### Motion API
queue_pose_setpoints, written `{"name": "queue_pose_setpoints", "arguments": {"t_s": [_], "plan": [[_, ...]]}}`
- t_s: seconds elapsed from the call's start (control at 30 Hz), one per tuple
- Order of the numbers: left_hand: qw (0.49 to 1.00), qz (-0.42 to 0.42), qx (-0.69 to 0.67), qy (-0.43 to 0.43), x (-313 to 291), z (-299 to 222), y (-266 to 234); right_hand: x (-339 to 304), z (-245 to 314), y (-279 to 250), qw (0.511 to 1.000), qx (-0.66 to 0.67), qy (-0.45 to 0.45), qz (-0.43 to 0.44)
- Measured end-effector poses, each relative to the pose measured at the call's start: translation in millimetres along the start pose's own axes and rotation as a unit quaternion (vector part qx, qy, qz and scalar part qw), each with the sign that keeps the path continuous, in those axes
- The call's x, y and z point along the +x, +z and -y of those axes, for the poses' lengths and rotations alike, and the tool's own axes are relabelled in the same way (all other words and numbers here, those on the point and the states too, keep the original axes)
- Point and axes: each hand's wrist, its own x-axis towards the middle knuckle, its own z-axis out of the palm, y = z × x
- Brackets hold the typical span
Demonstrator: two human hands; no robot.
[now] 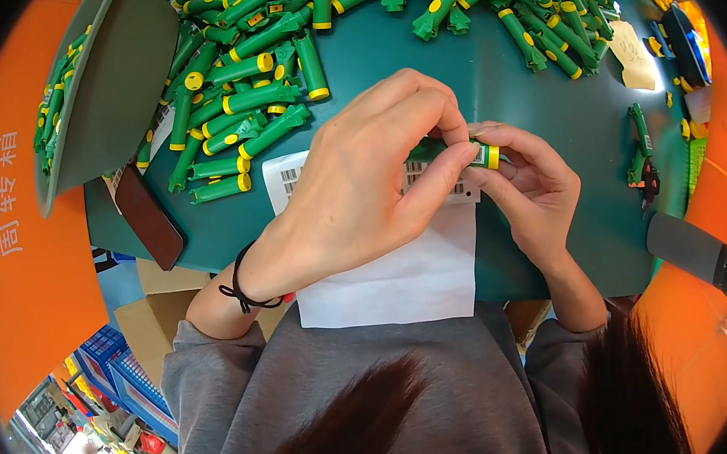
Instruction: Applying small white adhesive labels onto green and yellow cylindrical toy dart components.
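Green tube held in both hands, loose stock around

Item: green tube (482, 155), yellow band at one end, right of centre in the frame. Left hand (368, 175): thumb and index finger clamped on the tube, most of it hidden behind them. Right hand (541, 177): thumb and fingers clamped around the banded end.

Surroundings: green bench (536, 121); tube pile (253, 98), upper left; second tube pile (566, 23), upper right; grey tub (130, 83), upper left; dark red slab (148, 218), left; grey cylinder (690, 249), lower right.

Markings: small white sticker with dark print on the held tube; white paper (288, 186) with barcodes, partly covered by the left hand; tan note (632, 56), handwritten, upper right; orange box (39, 329), left, large dark characters.
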Motion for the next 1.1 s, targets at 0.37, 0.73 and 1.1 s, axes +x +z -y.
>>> {"name": "queue_pose_setpoints", "arguments": {"t_s": [0.37,0.73,1.1], "plan": [[1.000,0.003,0.004,0.008,0.1,0.5,0.0,-0.4,0.6,-0.6,1.000,-0.005,0.012,-0.003],[0.999,0.028,0.011,-0.032,0.4,5.6,-3.1,-1.2,-1.4,-1.4,1.000,0.000,0.009,0.000],[0.934,0.139,-0.243,-0.220,-0.7,14.6,-0.7,1.8,-2.0,-0.1,1.000,0.015,0.021,-0.014]]}}
